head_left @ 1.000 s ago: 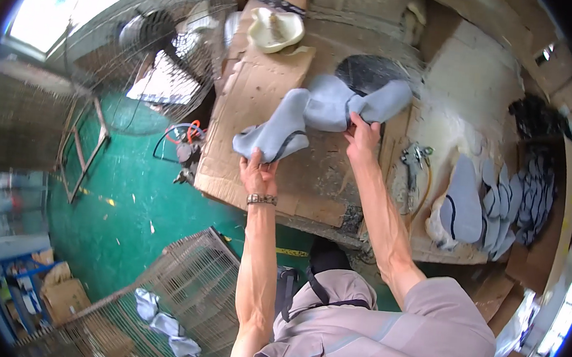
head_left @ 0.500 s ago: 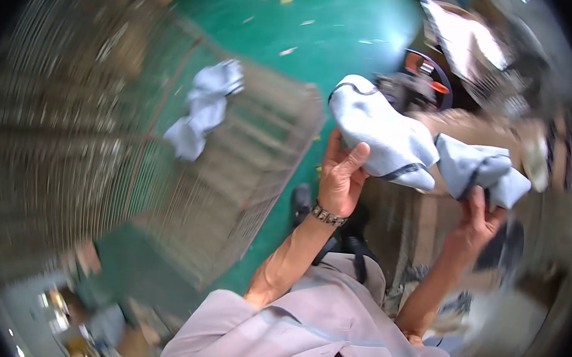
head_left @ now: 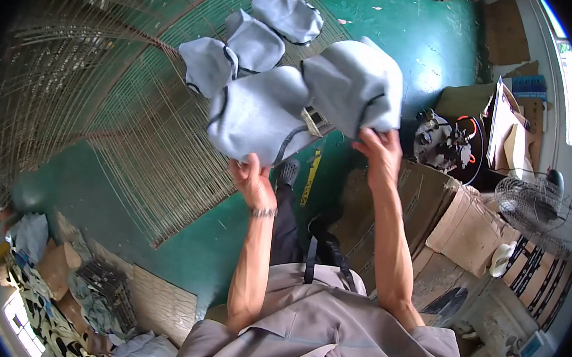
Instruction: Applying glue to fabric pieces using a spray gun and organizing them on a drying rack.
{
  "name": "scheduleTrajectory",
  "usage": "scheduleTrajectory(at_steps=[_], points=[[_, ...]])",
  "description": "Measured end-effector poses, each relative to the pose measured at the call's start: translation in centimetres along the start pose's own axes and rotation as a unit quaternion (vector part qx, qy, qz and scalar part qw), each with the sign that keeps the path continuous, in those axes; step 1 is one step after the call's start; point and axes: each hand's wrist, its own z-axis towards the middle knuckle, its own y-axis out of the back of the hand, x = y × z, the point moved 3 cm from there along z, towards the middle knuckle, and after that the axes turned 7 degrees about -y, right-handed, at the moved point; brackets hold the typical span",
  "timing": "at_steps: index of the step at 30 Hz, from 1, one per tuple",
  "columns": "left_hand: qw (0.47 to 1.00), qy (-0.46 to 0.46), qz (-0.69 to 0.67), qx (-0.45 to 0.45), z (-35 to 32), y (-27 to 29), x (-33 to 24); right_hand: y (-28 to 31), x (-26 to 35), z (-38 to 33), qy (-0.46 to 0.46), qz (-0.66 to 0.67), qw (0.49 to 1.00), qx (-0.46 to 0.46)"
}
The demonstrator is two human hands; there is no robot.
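My left hand [head_left: 255, 184] pinches the lower edge of a light grey, rounded fabric piece with dark edging [head_left: 258, 111]. A similar grey fabric piece [head_left: 354, 82] is held at its lower edge by my right hand [head_left: 381, 156]. The two pieces meet or overlap between my hands; whether they are joined I cannot tell. Just beyond them, more grey pieces lie close together on a wire rack: one on the left [head_left: 206, 66], a middle one [head_left: 254, 41] and a far one [head_left: 286, 19]. My fingers are partly hidden behind the cloth.
The wire rack [head_left: 155, 194] fills the left side above a green floor [head_left: 409, 19]. On the right stand cardboard boxes [head_left: 469, 228], a wire-caged fan [head_left: 532, 203] and a round dark container [head_left: 469, 147] with odds and ends. Bags and cloths [head_left: 66, 275] lie piled at lower left.
My hands have moved left with the grey pieces, from beside the boxes to over the rack's edge. My view has turned, and the rack pieces now show more clearly.
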Motion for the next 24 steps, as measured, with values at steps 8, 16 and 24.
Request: scheduleTrajectory(at_steps=[8,16,24], points=[[0.953,0.242,0.139,-0.118,8.5,11.1,13.6,0.2,-17.6,8.9,-0.101,-0.513,0.839,-0.154],[0.948,0.31,0.073,-0.005,8.4,9.7,14.2,-10.2,-22.9,3.5,-0.213,-0.366,0.905,-0.039],[0.886,0.457,0.042,0.067,3.6,12.2,9.2,-12.5,-21.9,8.0,0.047,-0.438,0.89,-0.118]])
